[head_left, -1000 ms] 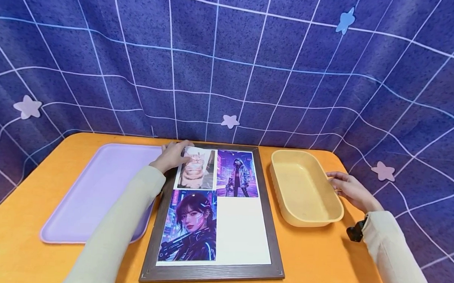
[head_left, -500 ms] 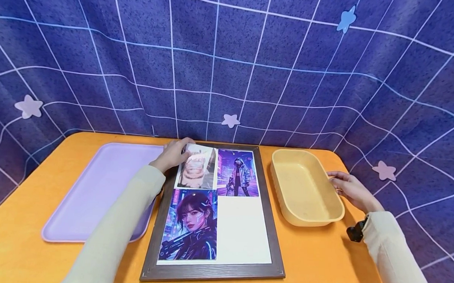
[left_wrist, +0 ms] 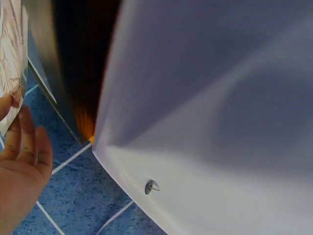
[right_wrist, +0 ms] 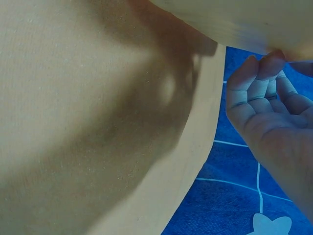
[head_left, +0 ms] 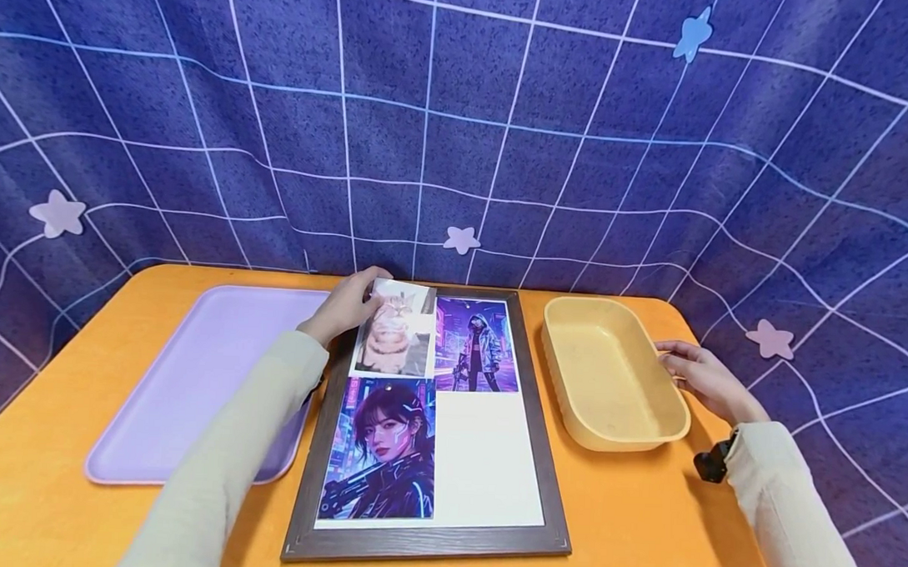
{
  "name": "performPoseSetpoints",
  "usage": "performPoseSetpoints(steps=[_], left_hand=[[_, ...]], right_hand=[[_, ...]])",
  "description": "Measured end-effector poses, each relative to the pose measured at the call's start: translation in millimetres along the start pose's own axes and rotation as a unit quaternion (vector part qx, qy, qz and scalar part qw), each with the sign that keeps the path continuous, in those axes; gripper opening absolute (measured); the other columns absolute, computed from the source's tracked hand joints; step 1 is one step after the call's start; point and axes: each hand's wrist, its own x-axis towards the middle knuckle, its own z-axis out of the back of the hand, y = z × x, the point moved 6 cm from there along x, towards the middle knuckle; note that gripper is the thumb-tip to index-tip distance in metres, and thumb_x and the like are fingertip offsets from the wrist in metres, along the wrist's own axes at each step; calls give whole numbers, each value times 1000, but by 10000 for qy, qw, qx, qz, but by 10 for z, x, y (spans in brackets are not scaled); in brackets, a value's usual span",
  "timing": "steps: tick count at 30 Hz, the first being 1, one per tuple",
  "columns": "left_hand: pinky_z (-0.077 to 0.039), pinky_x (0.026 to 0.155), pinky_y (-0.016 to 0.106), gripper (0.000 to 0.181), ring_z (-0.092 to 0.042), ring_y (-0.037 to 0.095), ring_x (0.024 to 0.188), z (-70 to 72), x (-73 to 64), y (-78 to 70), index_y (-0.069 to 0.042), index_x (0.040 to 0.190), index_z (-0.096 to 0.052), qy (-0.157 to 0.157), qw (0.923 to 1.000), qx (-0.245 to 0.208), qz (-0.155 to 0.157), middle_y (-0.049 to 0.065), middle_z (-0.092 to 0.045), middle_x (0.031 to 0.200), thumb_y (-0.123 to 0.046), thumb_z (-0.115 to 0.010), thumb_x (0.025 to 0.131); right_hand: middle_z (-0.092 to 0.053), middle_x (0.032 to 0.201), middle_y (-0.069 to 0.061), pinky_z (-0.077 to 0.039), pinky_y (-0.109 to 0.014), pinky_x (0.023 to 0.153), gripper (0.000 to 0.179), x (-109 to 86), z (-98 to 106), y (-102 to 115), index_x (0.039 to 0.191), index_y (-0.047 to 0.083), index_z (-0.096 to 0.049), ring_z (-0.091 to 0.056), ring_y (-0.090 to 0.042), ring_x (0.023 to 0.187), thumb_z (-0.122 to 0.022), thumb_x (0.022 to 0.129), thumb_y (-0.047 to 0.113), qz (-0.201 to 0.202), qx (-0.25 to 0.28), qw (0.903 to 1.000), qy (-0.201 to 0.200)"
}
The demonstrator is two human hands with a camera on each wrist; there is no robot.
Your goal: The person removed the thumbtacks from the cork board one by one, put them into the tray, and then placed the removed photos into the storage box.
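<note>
My left hand [head_left: 344, 306] pinches the top left corner of a cat photo [head_left: 392, 341] between thumb and fingers. The photo's upper edge is raised and overlaps the top of a dark-framed white board [head_left: 489, 460]. Beside and below it on the board lie a picture of a hooded figure [head_left: 476, 347] and a larger picture of a figure with a gun [head_left: 384, 452]. My right hand [head_left: 706, 380] is at the right side of a yellow bin [head_left: 608, 372]. In the right wrist view its loosely bent fingers [right_wrist: 244, 73] touch the bin's outer wall.
A purple tray [head_left: 195, 375] lies left of the board, partly behind my left sleeve. The left wrist view shows a thumbtack [left_wrist: 150, 186] in it. Blue cloth with a line grid [head_left: 459, 150] hangs behind the orange table [head_left: 619, 514]. A black device [head_left: 712, 462] sits at my right wrist.
My left hand has moved slightly up and back, raising the cat photo's upper end past the frame's top edge. The right hand and the bin stay in place.
</note>
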Motion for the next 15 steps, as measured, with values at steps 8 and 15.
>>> performPoseSetpoints(steps=[8,15], left_hand=[[-45,87,44,37,-55,32,100,54,18,-64,-7,122,-49,-46,9989,-452,-64,18,-55,119,1,-53,86],[-46,85,42,40,-57,32,102,129,14,-90,-9,124,-48,-159,9969,-762,78,19,-55,117,4,-52,86]], right_hand=[[-57,96,10,-49,-24,71,38,-2,4,-1,126,-5,-34,-58,-4,83,-43,96,16,11,10,10000,28],[-57,95,10,-49,-24,71,37,1,6,-16,126,-4,-34,-58,-4,83,-42,96,16,17,5,10000,27]])
